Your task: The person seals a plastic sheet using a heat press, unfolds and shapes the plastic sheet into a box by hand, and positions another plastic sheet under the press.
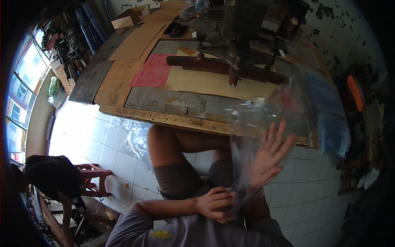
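A clear plastic sheet or bag (242, 144) hangs upright in front of my body, over the table's front edge. My left hand (216, 204) is closed on its lower left edge, near my lap. Behind or against the clear plastic, my right hand (271, 154) is raised with its fingers spread and the palm showing. Past the plastic, a dark metal press (234, 57) with a long bar stands over a yellow sheet (197, 80) and a red sheet (154, 71) on the table.
The worktable (164, 117) has a worn front edge. Cardboard (135, 41) lies at its back left, bluish plastic sheets (327, 111) hang at its right. Crumpled clear plastic (133, 136) is on the floor. Another person (53, 177) is at the lower left beside a red stool (94, 179).
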Demonstrator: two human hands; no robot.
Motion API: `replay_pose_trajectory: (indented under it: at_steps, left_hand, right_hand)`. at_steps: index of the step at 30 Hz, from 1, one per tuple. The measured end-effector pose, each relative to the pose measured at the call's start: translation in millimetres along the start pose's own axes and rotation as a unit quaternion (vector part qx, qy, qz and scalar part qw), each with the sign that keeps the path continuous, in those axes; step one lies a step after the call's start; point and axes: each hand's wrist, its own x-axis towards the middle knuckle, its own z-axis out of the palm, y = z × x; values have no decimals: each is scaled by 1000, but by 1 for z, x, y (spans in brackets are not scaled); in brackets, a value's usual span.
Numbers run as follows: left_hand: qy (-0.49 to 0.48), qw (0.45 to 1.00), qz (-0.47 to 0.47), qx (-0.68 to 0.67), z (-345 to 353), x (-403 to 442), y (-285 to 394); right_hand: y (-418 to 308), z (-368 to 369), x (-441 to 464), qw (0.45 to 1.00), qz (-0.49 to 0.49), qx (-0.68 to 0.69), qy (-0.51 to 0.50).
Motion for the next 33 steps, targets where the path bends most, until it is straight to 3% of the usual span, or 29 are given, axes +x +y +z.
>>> replay_pose_trajectory:
  at_steps: [2, 5, 7, 9, 12, 15, 19, 22, 25, 28, 31, 33]
  left_hand:
    - [-36, 997, -49, -41, -7, 11, 0]
    - [96, 985, -117, -84, -13, 20, -25]
    - [152, 963, -221, -38, -30, 48, -49]
    - [130, 943, -303, -48, -48, 81, -67]
    - [116, 881, -392, -239, -45, 111, -80]
    - [89, 865, -427, -247, -50, 116, -87]
    - [174, 870, -394, -240, -54, 103, -103]
    - [123, 896, -389, -178, -57, 94, -97]
    - [110, 915, -371, -113, -53, 98, -89]
    - [114, 925, -358, -65, -59, 96, -88]
    - [182, 878, -404, -183, -62, 106, -77]
    - [160, 884, -413, -151, -63, 105, -79]
  right_hand:
    - [-6, -5, -2, 998, -25, -54, 0]
    - [-16, -8, -7, 994, -56, -82, -44]
    - [-23, -20, 1, 970, -87, -176, -142]
    - [-28, -22, 1, 950, -88, -214, -210]
    - [-26, -15, -7, 934, -40, -206, -288]
    - [-21, 9, -5, 831, -114, -376, -394]
    - [-18, 0, -9, 786, -56, -423, -448]
    - [3, -2, -20, 873, -99, -340, -336]
    - [11, 13, -18, 859, -161, -365, -321]
    - [10, 24, -12, 788, -153, -460, -379]
    - [13, 16, -4, 814, -131, -447, -347]
    - [9, 22, -4, 814, -141, -457, -331]
